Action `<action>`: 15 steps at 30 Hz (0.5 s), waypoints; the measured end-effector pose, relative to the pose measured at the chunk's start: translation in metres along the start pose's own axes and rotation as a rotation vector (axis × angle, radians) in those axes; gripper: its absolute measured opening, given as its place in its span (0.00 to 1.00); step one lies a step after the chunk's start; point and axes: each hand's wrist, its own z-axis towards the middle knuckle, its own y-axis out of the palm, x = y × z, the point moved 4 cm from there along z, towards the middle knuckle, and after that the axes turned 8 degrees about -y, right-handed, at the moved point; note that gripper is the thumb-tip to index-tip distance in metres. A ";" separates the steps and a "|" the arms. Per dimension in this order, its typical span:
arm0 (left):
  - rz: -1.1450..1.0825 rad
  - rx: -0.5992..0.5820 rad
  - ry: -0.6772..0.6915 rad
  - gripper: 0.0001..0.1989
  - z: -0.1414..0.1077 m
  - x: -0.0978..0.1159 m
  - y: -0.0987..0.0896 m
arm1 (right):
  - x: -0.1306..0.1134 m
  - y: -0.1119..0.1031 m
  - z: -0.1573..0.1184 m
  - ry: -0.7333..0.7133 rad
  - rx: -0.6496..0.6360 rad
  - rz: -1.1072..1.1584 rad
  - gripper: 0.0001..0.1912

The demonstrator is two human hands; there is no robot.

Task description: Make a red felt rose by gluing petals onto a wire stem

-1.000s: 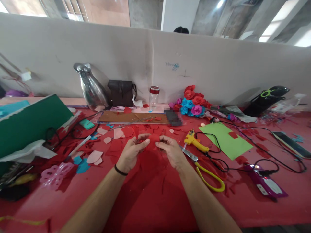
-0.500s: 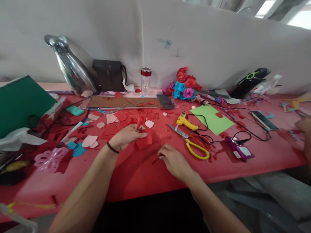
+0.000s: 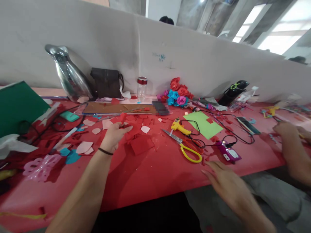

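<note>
My left hand (image 3: pixel 114 134) is closed, with a small rolled piece of red paper (image 3: pixel 123 117) sticking up from between its thumb and fingers. Just to its right, a red paper square (image 3: pixel 141 144) lies on the table. My right hand (image 3: pixel 223 176) is at the table's front edge, fingers stretched out and slightly blurred, close to a few small red paper scraps (image 3: pixel 205 160). Scissors with yellow handles (image 3: pixel 190 153) rest left of that hand, blades pointing away. Behind them lies a yellow glue gun (image 3: pixel 180 127).
A purple power socket (image 3: pixel 228 151) with black cables, a light green sheet (image 3: pixel 206 124) and a phone (image 3: pixel 249 125) lie to the right. Paper flowers (image 3: pixel 181 94), a glass jar (image 3: pixel 142 89) and a steel jug (image 3: pixel 70 76) stand at the back. Another person's hand (image 3: pixel 285 131) works at far right.
My right hand has moved right, from near the red paper square to the table edge beyond the scissors. The left hand has drawn off the square. The view has turned to the right.
</note>
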 end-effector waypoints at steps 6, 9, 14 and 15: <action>-0.245 0.123 0.078 0.13 0.004 0.008 -0.018 | -0.147 0.046 0.114 -0.183 0.038 0.277 0.24; -0.331 0.163 0.087 0.16 0.007 0.007 -0.025 | -0.172 0.064 0.134 -0.155 0.041 0.299 0.28; -0.389 0.115 0.029 0.16 0.007 0.008 -0.026 | -0.178 0.070 0.142 -0.343 -0.004 0.531 0.28; -0.385 0.098 0.011 0.15 0.007 0.008 -0.025 | -0.177 0.068 0.148 -0.360 0.014 0.550 0.27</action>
